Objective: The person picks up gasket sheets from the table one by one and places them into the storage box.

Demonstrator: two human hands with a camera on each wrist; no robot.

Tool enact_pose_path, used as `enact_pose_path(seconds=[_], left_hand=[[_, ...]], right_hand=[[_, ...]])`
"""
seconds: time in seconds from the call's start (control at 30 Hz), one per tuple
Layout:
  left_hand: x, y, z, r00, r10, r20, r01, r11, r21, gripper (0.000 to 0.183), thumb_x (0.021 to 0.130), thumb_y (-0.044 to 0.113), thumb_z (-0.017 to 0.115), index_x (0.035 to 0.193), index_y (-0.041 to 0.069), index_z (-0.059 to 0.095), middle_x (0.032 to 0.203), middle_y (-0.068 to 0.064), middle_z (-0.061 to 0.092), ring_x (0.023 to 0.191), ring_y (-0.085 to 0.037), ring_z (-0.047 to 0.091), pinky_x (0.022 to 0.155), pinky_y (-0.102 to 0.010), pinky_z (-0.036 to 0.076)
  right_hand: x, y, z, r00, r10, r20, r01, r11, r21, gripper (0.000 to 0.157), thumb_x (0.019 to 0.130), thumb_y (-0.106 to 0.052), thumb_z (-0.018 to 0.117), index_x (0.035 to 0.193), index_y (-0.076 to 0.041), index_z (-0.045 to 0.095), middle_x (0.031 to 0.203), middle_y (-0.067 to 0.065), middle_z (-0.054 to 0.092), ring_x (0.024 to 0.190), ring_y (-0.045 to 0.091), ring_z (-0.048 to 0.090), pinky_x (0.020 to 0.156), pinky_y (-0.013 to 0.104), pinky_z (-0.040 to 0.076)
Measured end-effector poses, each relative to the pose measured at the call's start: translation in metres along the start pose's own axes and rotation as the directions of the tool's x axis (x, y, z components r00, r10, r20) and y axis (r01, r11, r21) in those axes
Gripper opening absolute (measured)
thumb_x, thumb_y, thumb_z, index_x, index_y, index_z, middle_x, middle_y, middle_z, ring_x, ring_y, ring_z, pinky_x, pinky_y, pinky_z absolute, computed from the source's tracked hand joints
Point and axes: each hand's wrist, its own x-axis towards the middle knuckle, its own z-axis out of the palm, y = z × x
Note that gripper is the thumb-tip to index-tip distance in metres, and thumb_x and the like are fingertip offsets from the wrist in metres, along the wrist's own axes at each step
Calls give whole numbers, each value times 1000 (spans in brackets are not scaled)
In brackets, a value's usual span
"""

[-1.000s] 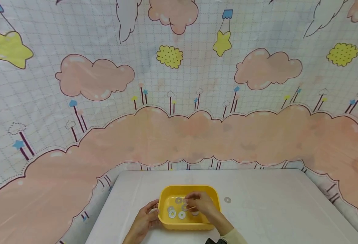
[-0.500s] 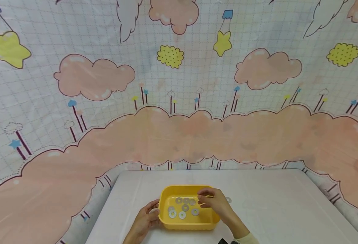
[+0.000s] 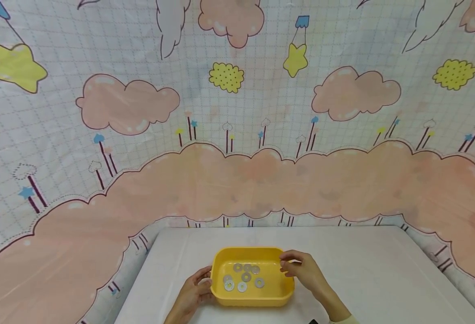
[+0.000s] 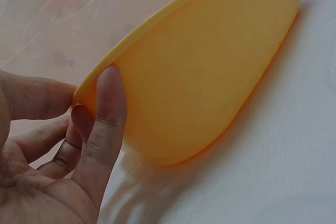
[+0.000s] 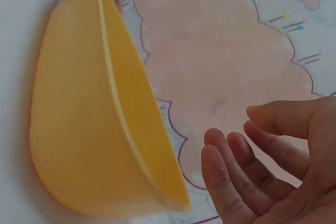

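A yellow plastic basin point(image 3: 270, 288) stands on the white table with several flat round metal washers point(image 3: 246, 277) on its floor, mostly in its left half. At the basin's left end, my left hand point(image 3: 194, 290) grips the wall near the rim. In the left wrist view, its thumb point(image 4: 107, 103) lies along the outer wall, with the index fingertip at the rim. My right hand point(image 3: 304, 270) is at the right rim, fingers loosely bent. In the right wrist view, the fingers point(image 5: 218, 177) hold nothing and are apart from the basin.
The white table point(image 3: 375, 274) extends to both sides of the basin. Behind it hangs a cloth backdrop point(image 3: 237, 180) printed with pink clouds and yellow stars.
My right hand has moved from over the washers rightward to the basin's right rim. It now covers where a loose washer lay on the table. My left hand stays put.
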Motion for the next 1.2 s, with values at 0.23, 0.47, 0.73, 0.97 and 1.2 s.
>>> enact_pose_path(seconds=[0.23, 0.47, 0.73, 0.97, 1.2], left_hand=[[0, -3, -1, 1000, -2, 11, 2, 1000, -1, 64, 94, 11, 62, 148, -6, 32, 117, -5, 49, 79, -13, 64, 75, -31, 58], [0, -2, -2, 1000, 0, 9, 0, 1000, 4, 64, 94, 11, 63, 148, -6, 32, 117, -5, 49, 81, -13, 63, 75, -31, 58], [-1, 0, -1, 1000, 0, 3, 0, 1000, 1, 64, 93, 10, 63, 147, -6, 33, 115, -5, 49, 82, -13, 62, 75, -30, 58], [-1, -1, -1, 1000, 4, 7, -4, 1000, 3, 64, 93, 11, 64, 147, -5, 34, 115, -4, 49, 81, -13, 63, 74, -30, 58], [0, -1, -1, 1000, 8, 2, -8, 1000, 5, 63, 94, 10, 63, 147, -5, 34, 115, -4, 49, 80, -12, 62, 75, -30, 58]], right_hand=[[-5, 9, -20, 999, -17, -51, 13, 997, -77, 26, 89, -10, 69, 111, 3, 66, 106, 18, 66, 85, 19, 70, 71, 28, 60], [-6, 19, -33, 994, 0, -112, -14, 991, -130, 27, 88, -12, 70, 112, -1, 67, 106, 13, 69, 85, 21, 68, 70, 24, 58], [-2, 34, -42, 976, 18, -218, -72, 967, -245, 22, 89, -16, 71, 110, -7, 70, 105, 4, 71, 91, 17, 67, 71, 23, 54], [1, 44, -49, 971, 13, -240, -82, 957, -279, 26, 89, -17, 71, 112, -7, 70, 110, 8, 71, 99, 22, 67, 73, 25, 55], [5, 53, -52, 965, 20, -261, -101, 948, -301, 27, 89, -18, 71, 113, -7, 70, 110, 8, 71, 103, 23, 64, 74, 25, 52]])
